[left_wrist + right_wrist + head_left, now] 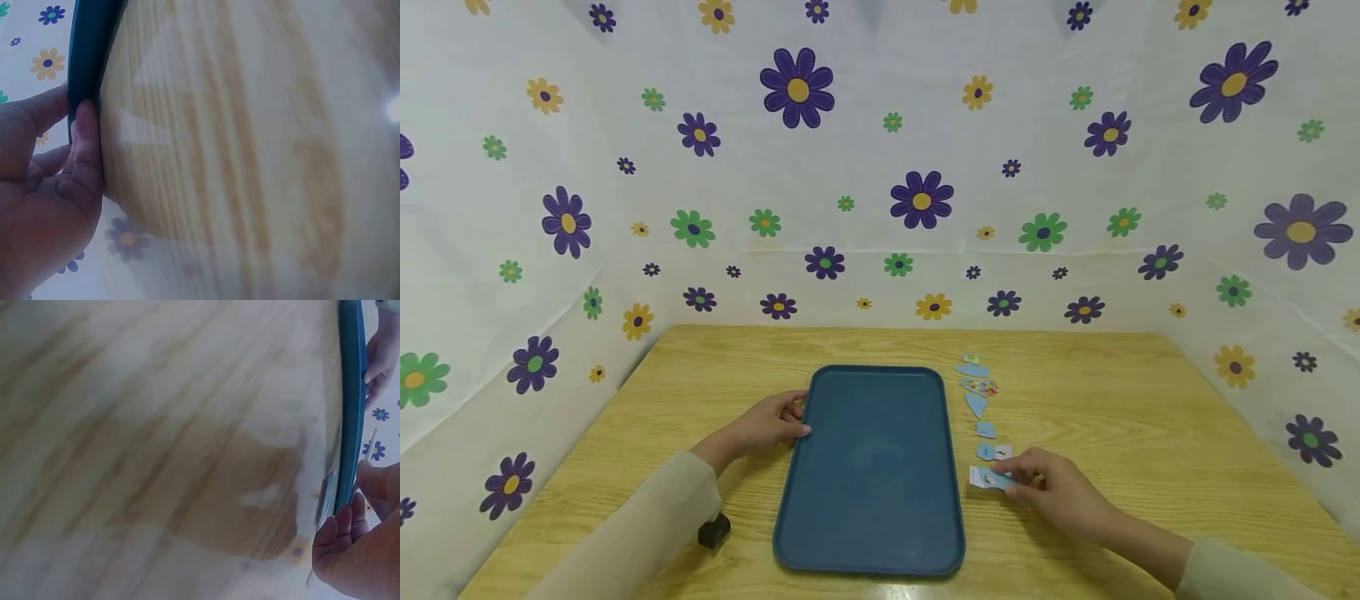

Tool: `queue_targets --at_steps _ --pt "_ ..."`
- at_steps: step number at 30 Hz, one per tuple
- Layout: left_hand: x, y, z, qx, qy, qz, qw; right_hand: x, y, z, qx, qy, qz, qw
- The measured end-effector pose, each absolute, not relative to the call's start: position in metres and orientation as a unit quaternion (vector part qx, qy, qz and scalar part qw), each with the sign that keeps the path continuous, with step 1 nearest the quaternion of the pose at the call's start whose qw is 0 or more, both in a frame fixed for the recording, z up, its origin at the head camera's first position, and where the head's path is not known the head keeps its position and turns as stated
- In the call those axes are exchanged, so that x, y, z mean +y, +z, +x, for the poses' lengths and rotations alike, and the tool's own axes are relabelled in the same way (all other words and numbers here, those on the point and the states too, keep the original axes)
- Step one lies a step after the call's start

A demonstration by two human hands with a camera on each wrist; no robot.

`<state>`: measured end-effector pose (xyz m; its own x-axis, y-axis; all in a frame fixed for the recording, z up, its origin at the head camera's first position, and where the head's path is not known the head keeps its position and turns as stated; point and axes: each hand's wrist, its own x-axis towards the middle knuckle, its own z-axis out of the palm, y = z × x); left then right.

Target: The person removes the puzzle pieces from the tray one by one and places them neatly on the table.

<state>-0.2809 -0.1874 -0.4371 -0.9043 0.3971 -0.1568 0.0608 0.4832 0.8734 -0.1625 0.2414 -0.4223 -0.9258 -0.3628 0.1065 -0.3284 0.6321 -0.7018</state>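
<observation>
A dark blue tray [872,467] lies lengthwise on the wooden table in the head view. My left hand [771,423] holds its left rim, thumb and fingers at the edge; the left wrist view shows this hand [56,162] close against the tray side [94,50]. To the right of the tray, my right hand [1056,487] pinches a flat light-blue and white puzzle-like piece [987,478] by its right end. In the right wrist view the piece [373,440] shows edge-on between thumb and fingers, overlapping the tray's edge [352,425].
Several flat pieces line up beside the tray's right rim: a blue-white one [987,452], small blue ones [985,430], a multicoloured one [979,386] and a yellow-green one [972,359]. A small black object [714,531] sits by the left sleeve. Flower-printed cloth [865,167] surrounds the table.
</observation>
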Motion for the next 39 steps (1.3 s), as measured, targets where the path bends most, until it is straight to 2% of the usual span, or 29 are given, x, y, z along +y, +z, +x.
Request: queue_targets --at_steps 25,39 --pt "-0.186 -0.435 -0.279 0.843 0.491 0.137 0.172 0.255 -0.434 -0.159 0.889 -0.395 -0.219 0.071" --pt "-0.186 -0.437 -0.281 0.841 0.493 0.138 0.175 0.254 -0.432 -0.158 0.892 -0.387 -0.221 0.073"
